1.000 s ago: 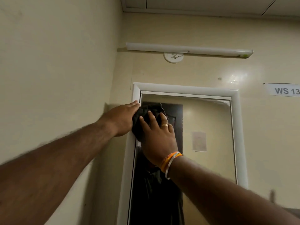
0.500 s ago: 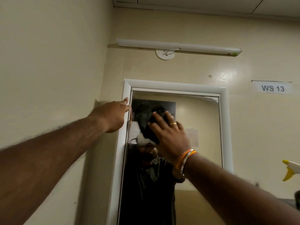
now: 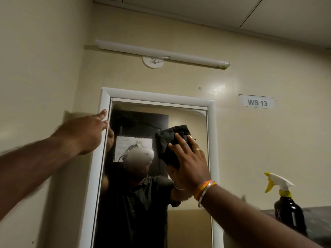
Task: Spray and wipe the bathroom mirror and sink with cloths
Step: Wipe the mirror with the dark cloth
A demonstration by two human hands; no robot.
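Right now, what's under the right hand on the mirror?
A black cloth, pressed against the mirror by the right hand. The glass behind cloth and palm is covered, so its state cannot be seen.

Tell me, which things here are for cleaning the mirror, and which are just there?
For the job: black cloth, pressed by the right hand; mirror; spray bottle; left hand touching the frame.
Just there: tube light; WS 13 label; round white fitting.
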